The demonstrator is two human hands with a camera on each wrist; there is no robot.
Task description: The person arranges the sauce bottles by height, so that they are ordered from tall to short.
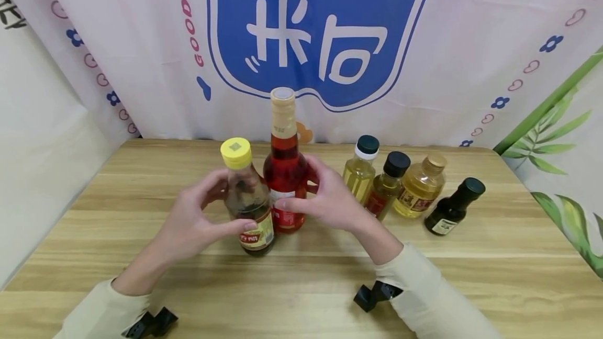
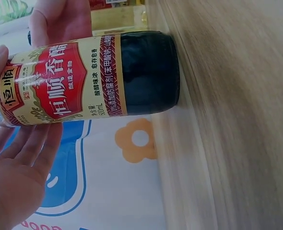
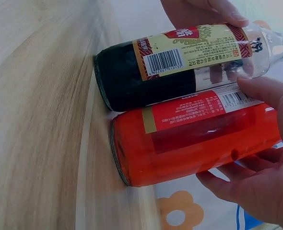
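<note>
My left hand (image 1: 195, 221) grips a vinegar bottle (image 2: 60, 81) with a yellow cap, dark liquid and a cream-and-red label. The thumb lies across its front, the other fingers behind. Right beside it stands a taller bottle of red liquid (image 1: 285, 171) with a beige neck wrap, held by my right hand (image 1: 332, 198). That thumb crosses its front label while the fingers curl round the far side, as the right wrist view shows. Both bottles are upright, side by side, their bases at the wooden tabletop (image 1: 301, 292).
To the right stand a pale oil bottle with a dark green cap (image 1: 359, 174), a black-capped bottle (image 1: 386, 187), a golden oil bottle (image 1: 421, 187) and a small dark bottle (image 1: 452, 208). A printed cloth (image 1: 160, 67) hangs behind the table.
</note>
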